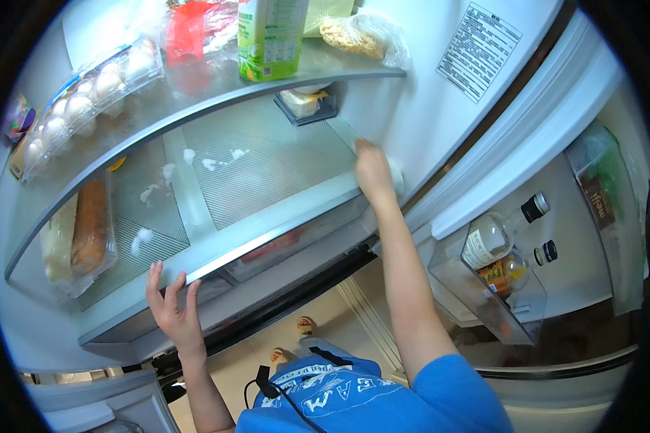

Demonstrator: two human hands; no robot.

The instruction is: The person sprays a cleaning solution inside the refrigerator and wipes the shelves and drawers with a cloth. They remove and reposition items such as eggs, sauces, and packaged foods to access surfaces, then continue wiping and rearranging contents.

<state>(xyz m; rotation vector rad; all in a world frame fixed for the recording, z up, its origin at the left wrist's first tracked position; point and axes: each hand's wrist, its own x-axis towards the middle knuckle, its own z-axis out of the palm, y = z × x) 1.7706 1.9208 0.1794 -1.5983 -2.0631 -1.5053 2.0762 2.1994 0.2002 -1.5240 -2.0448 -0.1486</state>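
An open refrigerator fills the view. My left hand [176,306] rests its spread fingertips on the front edge of the lower glass shelf [249,227], holding nothing. At that shelf's right end, my right hand [372,168] is curled against the side wall, with part of a whitish thing [396,176] showing beside it, perhaps a cloth. Blobs of white foam [146,192] lie on the shelf's left and middle. Toward the back right of the same shelf stands a small dark-based clear container [307,105] with pale food inside.
Packed carrots [89,227] lie at the shelf's left. Above, the upper shelf [195,92] holds an egg carton [92,100], a green carton [272,40] and a bagged food [357,37]. Bottles [487,238] stand in the right door's bin. Drawers sit below.
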